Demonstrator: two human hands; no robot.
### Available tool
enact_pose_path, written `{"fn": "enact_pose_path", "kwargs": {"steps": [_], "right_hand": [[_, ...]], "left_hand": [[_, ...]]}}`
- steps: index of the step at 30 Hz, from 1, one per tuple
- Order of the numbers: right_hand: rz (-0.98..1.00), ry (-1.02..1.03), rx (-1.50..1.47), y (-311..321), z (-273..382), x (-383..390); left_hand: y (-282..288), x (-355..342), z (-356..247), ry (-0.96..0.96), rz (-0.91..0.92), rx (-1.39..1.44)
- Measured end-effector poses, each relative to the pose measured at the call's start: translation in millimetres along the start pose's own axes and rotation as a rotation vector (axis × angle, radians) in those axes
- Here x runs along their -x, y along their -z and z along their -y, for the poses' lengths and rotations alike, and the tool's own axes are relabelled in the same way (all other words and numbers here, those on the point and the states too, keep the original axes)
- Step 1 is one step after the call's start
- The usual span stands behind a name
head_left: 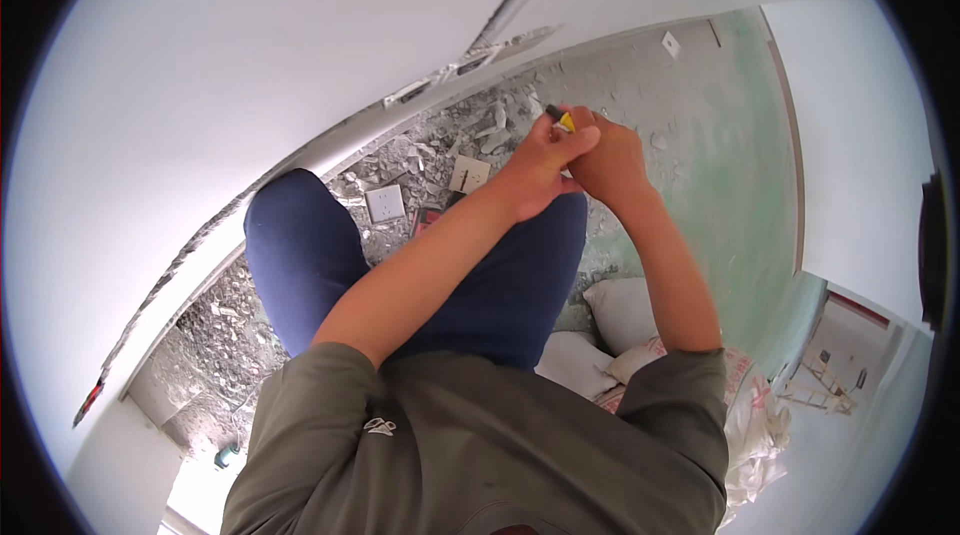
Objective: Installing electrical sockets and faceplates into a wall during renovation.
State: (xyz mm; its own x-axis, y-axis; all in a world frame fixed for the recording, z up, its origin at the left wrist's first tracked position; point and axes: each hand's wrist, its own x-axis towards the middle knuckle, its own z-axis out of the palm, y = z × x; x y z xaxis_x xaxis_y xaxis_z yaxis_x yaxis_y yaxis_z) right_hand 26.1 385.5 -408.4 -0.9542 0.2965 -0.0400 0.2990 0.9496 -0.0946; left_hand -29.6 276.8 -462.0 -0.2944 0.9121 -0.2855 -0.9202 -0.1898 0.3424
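My two hands meet in front of my right knee. Between the fingers of my left hand [540, 173] and my right hand [612, 163] shows a small yellow-and-black object [566, 122]. Its black end points up and left, and the fingers cover the rest, so its kind is unclear. Both hands are closed around it or against each other. On the rubble below lie a white socket plate [385, 204] and a cream-coloured socket plate [469, 175]. Partly hidden by my left forearm is a red item [426, 220].
A white wall [200, 65] with a chased groove and an open box recess [478, 61] runs along the left. Broken plaster [420, 150] covers the floor beside it. Filled white sacks [622, 313] sit behind my right side. Another white plate [671, 44] lies farther off.
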Motion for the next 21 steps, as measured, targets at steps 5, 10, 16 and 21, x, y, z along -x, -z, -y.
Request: {"fn": "enact_pose_path", "kwargs": {"steps": [5, 10, 16, 21], "right_hand": [[-0.054, -0.115, -0.257, -17, -18, -16], [-0.138, -0.247, -0.792, -49, 2, -29], [-0.130, -0.046, 0.003, -13, 9, -50], [-0.105, 0.123, 0.225, 13, 9, -78]], "left_hand": [[2, -11, -11, 0.005, 0.013, 0.029], [17, -6, -32, -0.055, -0.089, -0.202], [12, -10, -41, -0.056, 0.024, -0.085], [13, -28, -49, -0.115, 0.138, 0.080]]}}
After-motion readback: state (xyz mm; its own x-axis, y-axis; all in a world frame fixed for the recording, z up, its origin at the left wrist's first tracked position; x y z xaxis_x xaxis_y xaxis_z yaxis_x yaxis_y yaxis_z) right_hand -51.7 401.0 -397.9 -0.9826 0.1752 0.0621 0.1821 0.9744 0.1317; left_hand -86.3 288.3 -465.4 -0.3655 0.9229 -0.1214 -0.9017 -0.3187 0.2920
